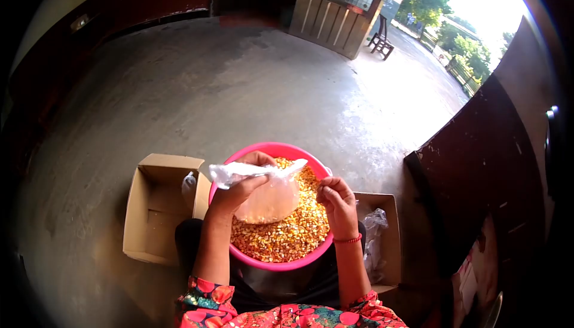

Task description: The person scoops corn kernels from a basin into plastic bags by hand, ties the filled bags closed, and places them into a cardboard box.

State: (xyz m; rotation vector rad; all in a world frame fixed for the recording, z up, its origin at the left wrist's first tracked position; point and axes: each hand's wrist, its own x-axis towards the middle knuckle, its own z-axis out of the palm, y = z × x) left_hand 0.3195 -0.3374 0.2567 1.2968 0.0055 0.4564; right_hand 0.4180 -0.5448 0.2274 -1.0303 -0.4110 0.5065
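Note:
A clear plastic bag hangs over the pink basin, gripped near its top by my left hand. Yellow and orange corn kernels fill the basin, which sits between my knees. The bag's mouth is bunched toward the left and its lower part overlaps the kernels in this view. My right hand, with a red bead bracelet at the wrist, is held above the basin's right rim. Its fingers are curled and pinched together, apart from the bag; I cannot tell whether something small is in them.
To the left, an open cardboard box has a small plastic bag by its right wall. Another cardboard box at my right holds crumpled clear plastic bags. Beyond the concrete floor, a door stands open and a wooden chair is outside.

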